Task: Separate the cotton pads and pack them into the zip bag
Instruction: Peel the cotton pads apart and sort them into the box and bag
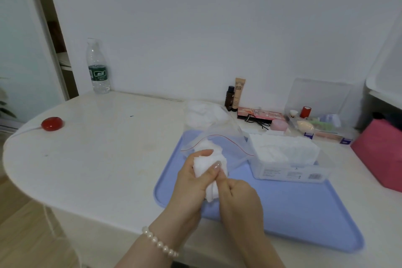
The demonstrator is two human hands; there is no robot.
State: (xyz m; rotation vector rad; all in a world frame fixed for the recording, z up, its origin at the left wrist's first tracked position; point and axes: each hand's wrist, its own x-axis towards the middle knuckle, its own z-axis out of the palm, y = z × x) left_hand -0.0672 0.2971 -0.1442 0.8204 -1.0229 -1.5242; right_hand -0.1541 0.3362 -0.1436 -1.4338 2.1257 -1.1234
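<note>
Both my left hand and right hand pinch a white cotton pad stack mid-frame, peeling pads before the clear zip bag.

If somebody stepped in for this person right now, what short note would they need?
Left hand and right hand together grip a small stack of white cotton pads over the light blue tray, working them apart.
The clear zip bag with the red seal line lies open on the tray just behind the hands, some pads already inside.
The clear plastic box of white pads beside it is still full.
Left: separate the held pads, bag them, continue from the box, then seal.
</note>
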